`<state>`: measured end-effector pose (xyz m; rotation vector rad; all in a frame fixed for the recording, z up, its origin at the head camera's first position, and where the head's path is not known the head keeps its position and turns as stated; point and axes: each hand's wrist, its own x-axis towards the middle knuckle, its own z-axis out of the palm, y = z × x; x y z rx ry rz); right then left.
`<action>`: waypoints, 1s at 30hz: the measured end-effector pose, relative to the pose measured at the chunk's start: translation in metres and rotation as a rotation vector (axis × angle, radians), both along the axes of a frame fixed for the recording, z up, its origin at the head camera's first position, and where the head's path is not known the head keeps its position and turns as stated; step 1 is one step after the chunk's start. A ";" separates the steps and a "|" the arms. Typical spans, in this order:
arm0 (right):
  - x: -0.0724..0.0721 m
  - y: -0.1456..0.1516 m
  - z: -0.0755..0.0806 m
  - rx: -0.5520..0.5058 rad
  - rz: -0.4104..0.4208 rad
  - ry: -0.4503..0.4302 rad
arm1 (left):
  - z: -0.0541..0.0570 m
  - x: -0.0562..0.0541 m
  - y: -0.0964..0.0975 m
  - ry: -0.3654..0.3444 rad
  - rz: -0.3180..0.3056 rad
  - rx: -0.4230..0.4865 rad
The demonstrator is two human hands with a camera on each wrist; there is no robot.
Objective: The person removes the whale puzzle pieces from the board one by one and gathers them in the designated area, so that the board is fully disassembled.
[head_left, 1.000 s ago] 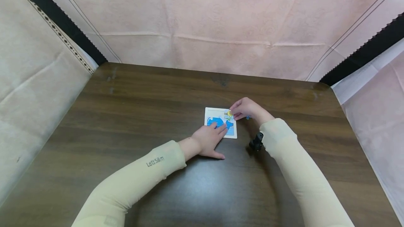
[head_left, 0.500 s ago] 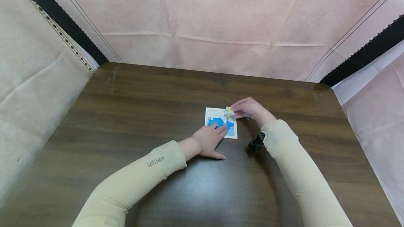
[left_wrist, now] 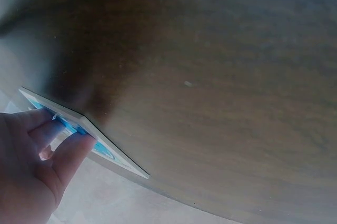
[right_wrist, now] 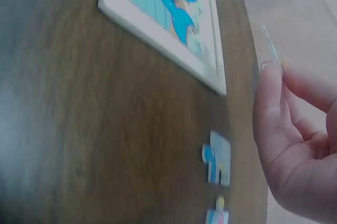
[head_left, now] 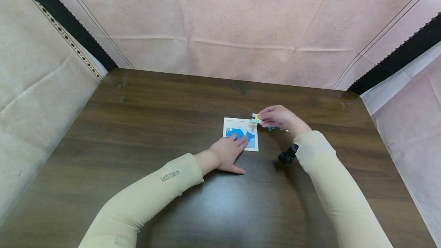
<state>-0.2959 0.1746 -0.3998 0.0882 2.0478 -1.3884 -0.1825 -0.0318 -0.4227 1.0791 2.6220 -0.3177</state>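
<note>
A white-framed jigsaw board (head_left: 237, 119) with a blue whale picture lies flat on the table. My left hand (head_left: 228, 154) rests on its lower part with fingers spread, thumb on the table; in the left wrist view its fingertips (left_wrist: 79, 137) touch the picture. My right hand (head_left: 280, 119) pinches a small jigsaw piece (head_left: 255, 118) with yellow and pale blue print, near the board's upper right corner. Seen edge-on in the right wrist view, the piece (right_wrist: 271, 48) stands up from finger and thumb, above the table. The board's upper right area shows pale, without a printed piece.
Loose jigsaw pieces lie on the table right of the board, partly under my right hand: one blue and grey (right_wrist: 218, 158), another (right_wrist: 217, 216) cut off by the view's edge. The brown wooden table (head_left: 165, 102) ends at pale cloth walls (head_left: 220, 18).
My right hand has drawn the jigsaw piece back to the right, from over the board's upper right part to its corner, and the piece has turned. My left hand stays in place.
</note>
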 end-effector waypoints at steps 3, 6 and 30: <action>0.000 0.011 0.001 -0.005 -0.004 -0.002 | -0.001 0.000 0.000 0.000 0.001 -0.003; 0.001 0.024 0.003 -0.013 -0.011 -0.003 | -0.001 0.000 0.000 0.002 0.002 -0.005; 0.008 0.123 -0.001 -0.126 -0.146 -0.086 | 0.000 0.005 0.000 0.019 0.002 -0.019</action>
